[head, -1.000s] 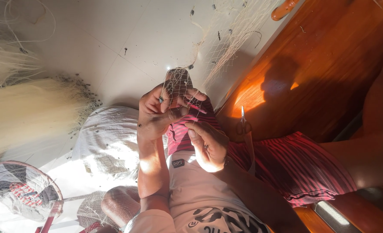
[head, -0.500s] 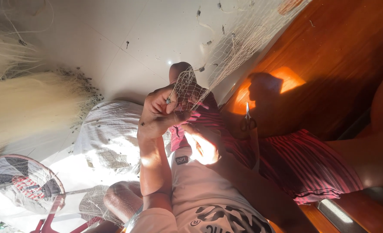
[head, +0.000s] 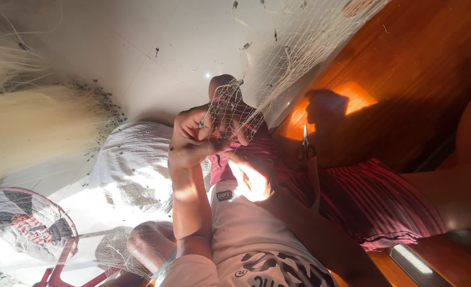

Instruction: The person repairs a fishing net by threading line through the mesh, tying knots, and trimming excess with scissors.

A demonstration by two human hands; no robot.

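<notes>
A fine pale fishing net [head: 278, 69] hangs down from the upper right, over a white tiled floor. My left hand [head: 193, 135] is raised and pinches a bunched part of the net [head: 226, 114] between its fingers. A toe [head: 222, 85] shows just behind that bunch. My right hand [head: 251, 178] sits just below the bunch with its fingers curled. Strong sunlight washes it out, so its grip is unclear. Small scissors [head: 305, 146] stand point-up on a red striped cloth [head: 373, 202] to the right of my hands.
A white sack [head: 134, 165] lies left of my forearm. A thick pale fibre bundle [head: 33, 127] lies at far left, with a round fan guard [head: 28, 223] at the bottom left. Orange-brown wood panelling [head: 416, 69] fills the right, where another person's limb [head: 469, 175] shows.
My left hand has lifted the bunched net a little higher. My right hand has slipped lower beneath it, into the sunlit patch. More net now hangs into view from the upper right.
</notes>
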